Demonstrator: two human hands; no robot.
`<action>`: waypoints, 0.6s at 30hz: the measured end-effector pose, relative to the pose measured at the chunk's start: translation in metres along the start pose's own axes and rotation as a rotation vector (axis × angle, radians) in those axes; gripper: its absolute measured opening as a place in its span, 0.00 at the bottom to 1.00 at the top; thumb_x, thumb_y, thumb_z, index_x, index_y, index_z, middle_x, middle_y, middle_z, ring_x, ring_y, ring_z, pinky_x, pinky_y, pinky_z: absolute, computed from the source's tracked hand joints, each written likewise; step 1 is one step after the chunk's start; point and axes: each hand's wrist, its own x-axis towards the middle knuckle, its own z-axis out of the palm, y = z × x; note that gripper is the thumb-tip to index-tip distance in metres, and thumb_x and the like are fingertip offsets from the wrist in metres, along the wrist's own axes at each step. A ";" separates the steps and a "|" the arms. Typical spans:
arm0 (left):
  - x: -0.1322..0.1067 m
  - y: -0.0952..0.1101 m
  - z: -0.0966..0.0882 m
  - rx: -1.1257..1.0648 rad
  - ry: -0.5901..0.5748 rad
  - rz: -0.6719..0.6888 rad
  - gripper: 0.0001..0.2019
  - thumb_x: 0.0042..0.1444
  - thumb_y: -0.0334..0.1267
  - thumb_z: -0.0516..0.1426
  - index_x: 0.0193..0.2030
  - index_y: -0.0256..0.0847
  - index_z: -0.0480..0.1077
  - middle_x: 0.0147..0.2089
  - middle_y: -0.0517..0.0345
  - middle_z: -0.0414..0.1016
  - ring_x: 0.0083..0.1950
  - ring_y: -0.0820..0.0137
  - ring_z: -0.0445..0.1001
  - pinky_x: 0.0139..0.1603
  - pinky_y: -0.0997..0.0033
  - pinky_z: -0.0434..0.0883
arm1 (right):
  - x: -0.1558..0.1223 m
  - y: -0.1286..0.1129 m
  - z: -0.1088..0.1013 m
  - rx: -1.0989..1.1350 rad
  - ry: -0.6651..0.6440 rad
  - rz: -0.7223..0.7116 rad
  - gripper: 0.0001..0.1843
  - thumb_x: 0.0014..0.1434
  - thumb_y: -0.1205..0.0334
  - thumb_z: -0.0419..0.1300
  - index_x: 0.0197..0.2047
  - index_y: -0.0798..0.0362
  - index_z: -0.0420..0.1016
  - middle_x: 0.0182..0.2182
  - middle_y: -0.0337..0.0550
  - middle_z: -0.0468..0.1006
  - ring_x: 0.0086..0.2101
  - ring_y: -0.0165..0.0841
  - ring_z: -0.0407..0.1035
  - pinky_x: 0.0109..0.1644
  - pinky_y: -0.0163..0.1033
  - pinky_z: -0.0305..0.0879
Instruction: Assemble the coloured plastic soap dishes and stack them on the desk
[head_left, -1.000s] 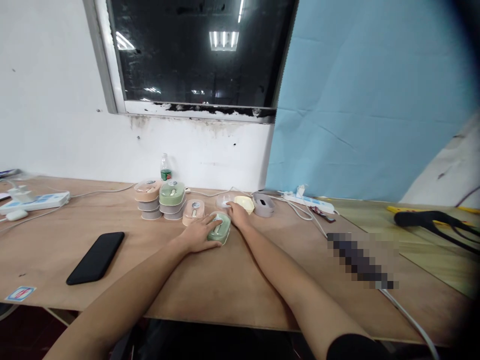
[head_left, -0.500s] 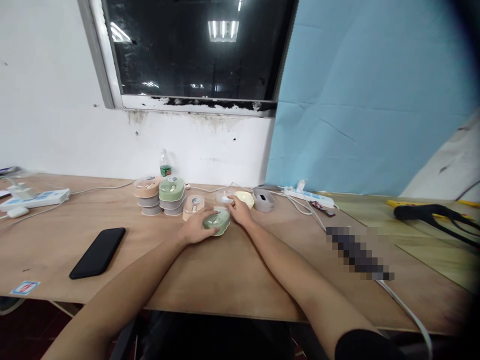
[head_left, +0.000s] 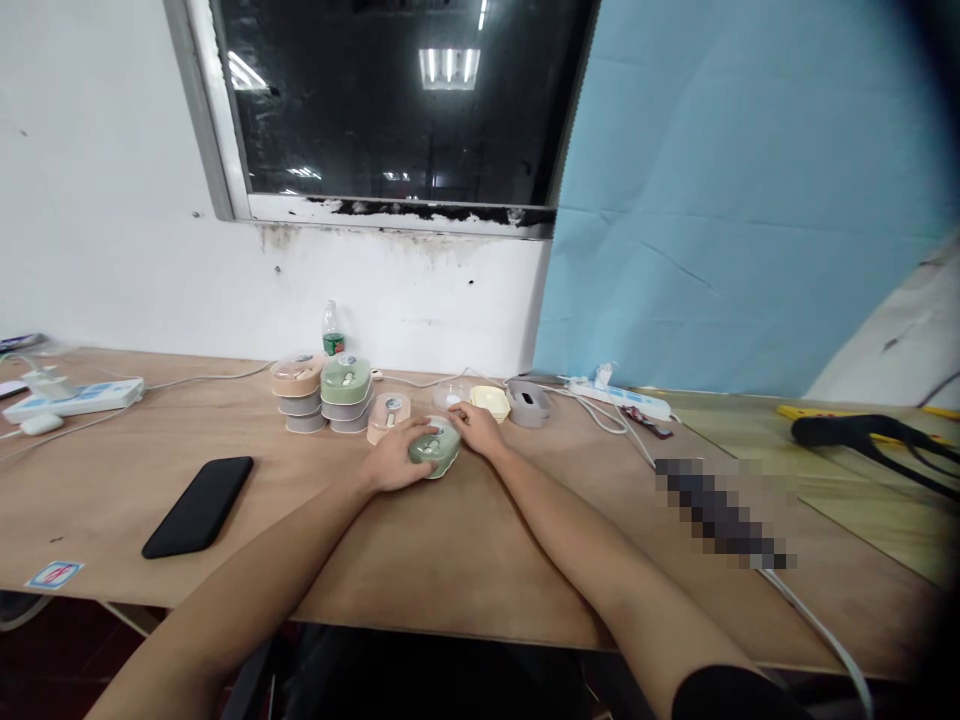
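Note:
My left hand [head_left: 397, 455] is curled round the left side of a green soap box [head_left: 435, 455] with a clear lid, which rests on the table. Close to the box's far right edge is my right hand [head_left: 478, 430], fingers bent together; whatever they pinch is too small to make out. Just behind them lie a clear lid [head_left: 448, 396] and a pale yellow box [head_left: 490, 403], with a grey box [head_left: 529, 403] to the right. A peach soap box [head_left: 388, 414] stands behind my left hand, partly covered by it.
Farther left stand two stacks, topped by a peach box [head_left: 297, 376] and a green box [head_left: 345, 381], over grey ones. A bottle [head_left: 332, 328] is behind them. A black phone [head_left: 199, 506] lies at left. Power strips [head_left: 626, 400] and cables run along the back.
My right hand has drawn slightly down toward the green box, and its raised fingers are now lower. The left hand keeps its hold. The view has shifted a little.

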 end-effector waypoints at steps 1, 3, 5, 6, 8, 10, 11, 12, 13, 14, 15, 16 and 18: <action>0.000 0.000 0.000 0.006 -0.001 0.004 0.29 0.47 0.44 0.60 0.58 0.45 0.66 0.64 0.53 0.61 0.63 0.57 0.62 0.65 0.57 0.58 | 0.000 0.001 0.000 0.002 -0.002 -0.005 0.11 0.59 0.58 0.56 0.43 0.48 0.75 0.34 0.39 0.80 0.33 0.32 0.72 0.36 0.34 0.62; -0.001 0.000 0.000 0.015 -0.001 0.012 0.29 0.47 0.44 0.60 0.58 0.44 0.66 0.63 0.52 0.61 0.62 0.57 0.62 0.65 0.57 0.58 | 0.001 0.002 0.001 0.004 -0.009 -0.009 0.10 0.59 0.59 0.56 0.42 0.48 0.76 0.34 0.39 0.80 0.33 0.32 0.72 0.36 0.34 0.62; -0.001 -0.002 0.001 0.022 0.000 0.018 0.28 0.47 0.45 0.60 0.58 0.44 0.66 0.63 0.51 0.62 0.62 0.58 0.62 0.64 0.57 0.59 | 0.001 0.002 0.001 0.009 -0.017 -0.008 0.10 0.59 0.59 0.56 0.41 0.49 0.76 0.34 0.40 0.80 0.33 0.32 0.72 0.36 0.34 0.62; -0.001 -0.002 0.001 0.025 0.000 0.021 0.28 0.48 0.45 0.60 0.58 0.44 0.66 0.62 0.51 0.62 0.62 0.58 0.63 0.64 0.56 0.59 | 0.001 0.002 0.002 0.012 -0.021 -0.009 0.10 0.59 0.59 0.56 0.41 0.49 0.77 0.34 0.40 0.80 0.33 0.32 0.72 0.36 0.34 0.62; 0.000 -0.003 0.001 0.026 0.004 0.028 0.28 0.49 0.47 0.60 0.58 0.44 0.66 0.62 0.51 0.63 0.61 0.57 0.63 0.63 0.56 0.60 | 0.001 0.002 0.001 0.022 -0.027 -0.016 0.10 0.59 0.59 0.56 0.40 0.49 0.77 0.34 0.40 0.80 0.33 0.32 0.72 0.36 0.34 0.62; 0.001 -0.002 0.001 0.012 0.023 0.037 0.27 0.51 0.49 0.59 0.57 0.44 0.66 0.61 0.50 0.63 0.61 0.57 0.64 0.62 0.56 0.61 | 0.001 0.001 -0.001 0.030 -0.019 -0.024 0.10 0.59 0.60 0.55 0.41 0.49 0.77 0.34 0.40 0.80 0.33 0.32 0.71 0.36 0.34 0.62; 0.001 -0.001 0.000 -0.003 0.042 0.045 0.27 0.52 0.50 0.58 0.58 0.44 0.65 0.61 0.49 0.64 0.61 0.58 0.64 0.62 0.56 0.61 | 0.001 0.000 -0.002 0.030 -0.008 -0.030 0.11 0.59 0.61 0.55 0.42 0.50 0.76 0.33 0.40 0.80 0.32 0.32 0.71 0.36 0.33 0.62; 0.002 0.000 0.000 -0.023 0.070 0.053 0.26 0.53 0.50 0.57 0.58 0.43 0.65 0.60 0.49 0.64 0.60 0.58 0.64 0.62 0.56 0.61 | 0.000 -0.001 -0.003 0.026 0.009 -0.036 0.12 0.58 0.62 0.54 0.44 0.50 0.76 0.33 0.40 0.79 0.32 0.32 0.71 0.36 0.34 0.62; 0.002 0.001 -0.001 -0.045 0.102 0.062 0.26 0.55 0.51 0.56 0.58 0.43 0.64 0.60 0.49 0.65 0.60 0.59 0.64 0.61 0.56 0.62 | 0.000 -0.003 -0.005 0.017 0.030 -0.040 0.14 0.58 0.64 0.54 0.46 0.50 0.75 0.33 0.40 0.79 0.31 0.32 0.70 0.35 0.34 0.62; 0.002 0.002 -0.002 -0.067 0.138 0.068 0.25 0.57 0.51 0.54 0.59 0.42 0.63 0.60 0.49 0.65 0.60 0.59 0.64 0.61 0.56 0.62 | -0.001 -0.005 -0.006 0.006 0.053 -0.046 0.16 0.57 0.65 0.54 0.48 0.51 0.73 0.32 0.40 0.78 0.31 0.32 0.70 0.35 0.34 0.62; 0.003 0.002 -0.003 -0.086 0.174 0.067 0.25 0.58 0.50 0.53 0.59 0.42 0.62 0.59 0.49 0.66 0.60 0.60 0.64 0.61 0.57 0.62 | -0.001 -0.007 -0.008 -0.004 0.080 -0.052 0.18 0.56 0.66 0.53 0.50 0.51 0.72 0.32 0.40 0.78 0.31 0.32 0.70 0.35 0.34 0.62; 0.003 0.002 -0.004 -0.102 0.206 0.058 0.24 0.59 0.50 0.52 0.59 0.41 0.61 0.59 0.48 0.66 0.60 0.60 0.64 0.61 0.57 0.62 | -0.002 -0.010 -0.009 -0.012 0.106 -0.062 0.20 0.56 0.66 0.53 0.52 0.51 0.71 0.33 0.40 0.78 0.31 0.32 0.70 0.36 0.34 0.62; 0.002 0.002 -0.004 -0.124 0.259 0.017 0.23 0.60 0.50 0.50 0.58 0.40 0.61 0.58 0.48 0.67 0.60 0.61 0.64 0.61 0.57 0.62 | -0.003 -0.015 -0.010 -0.017 0.151 -0.089 0.23 0.56 0.65 0.52 0.56 0.51 0.67 0.36 0.40 0.77 0.32 0.32 0.69 0.38 0.35 0.62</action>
